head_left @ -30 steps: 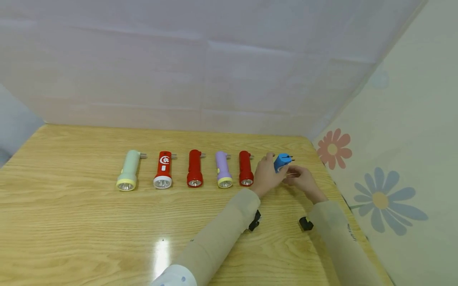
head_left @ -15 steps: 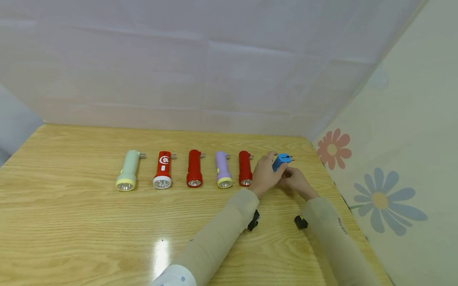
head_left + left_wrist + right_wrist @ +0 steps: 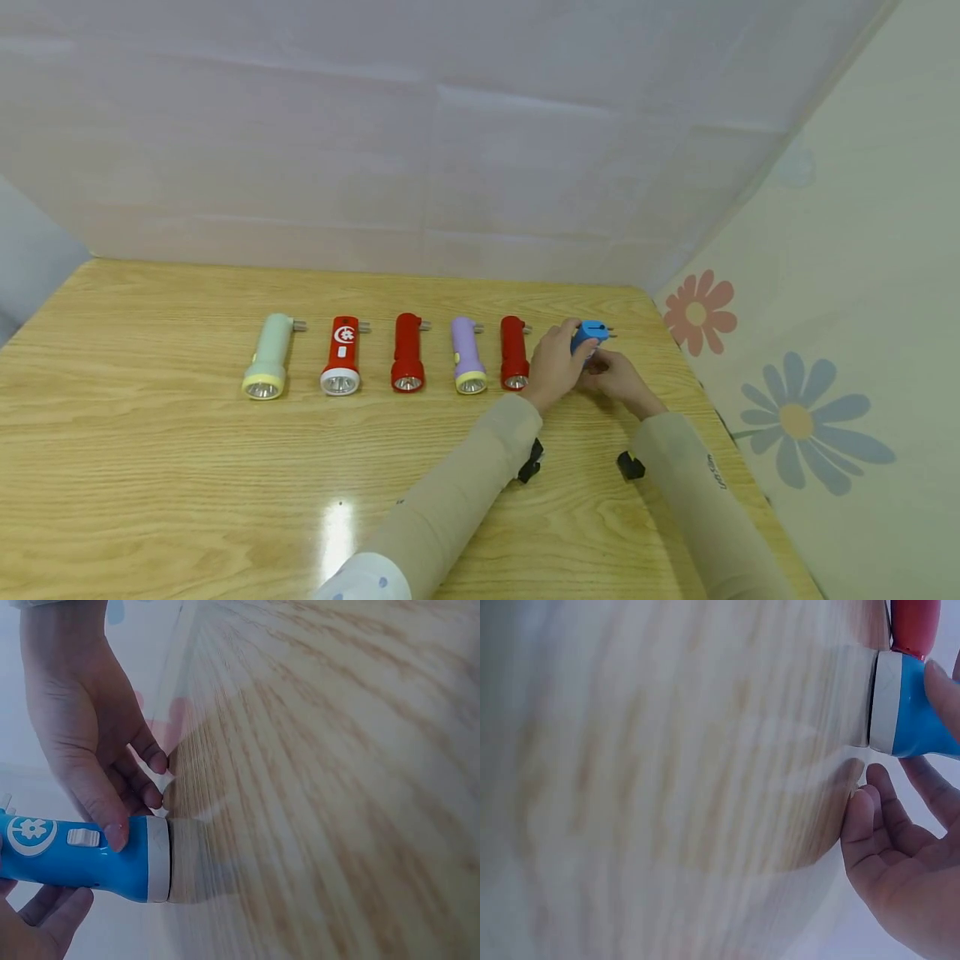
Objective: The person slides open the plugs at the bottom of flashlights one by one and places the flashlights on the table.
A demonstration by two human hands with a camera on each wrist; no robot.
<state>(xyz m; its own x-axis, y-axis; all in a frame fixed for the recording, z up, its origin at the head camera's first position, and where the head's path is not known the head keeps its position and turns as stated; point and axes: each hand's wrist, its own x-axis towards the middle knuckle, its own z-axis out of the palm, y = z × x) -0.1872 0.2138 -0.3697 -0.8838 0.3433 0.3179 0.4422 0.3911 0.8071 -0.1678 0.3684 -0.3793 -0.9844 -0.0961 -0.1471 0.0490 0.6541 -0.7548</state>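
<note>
A blue flashlight (image 3: 589, 332) with a plug at its top stands upright, its white-rimmed lens end facing down at the tabletop. My left hand (image 3: 553, 364) grips its body from the left; its fingers (image 3: 64, 919) show under the body in the left wrist view. From the other side my right hand (image 3: 617, 380) holds the lower body, thumb laid on it near the white slide switch (image 3: 83, 838). The right hand's index finger (image 3: 928, 787) goes to the back of the flashlight. The other right fingers (image 3: 861, 817) curl close to the tabletop.
To the left lies a row of flashlights: plain red (image 3: 514, 354), purple (image 3: 467, 350), another red (image 3: 408, 350), red with a white pattern (image 3: 343, 350) and pale green (image 3: 272, 350). The wooden table (image 3: 187, 467) meets a covered wall (image 3: 420, 150) behind and a flowered wall (image 3: 847, 333) at right.
My right hand has moved slightly left, in against the blue flashlight. The flashlight has shifted a little left in the left hand. The row of flashlights has stayed put.
</note>
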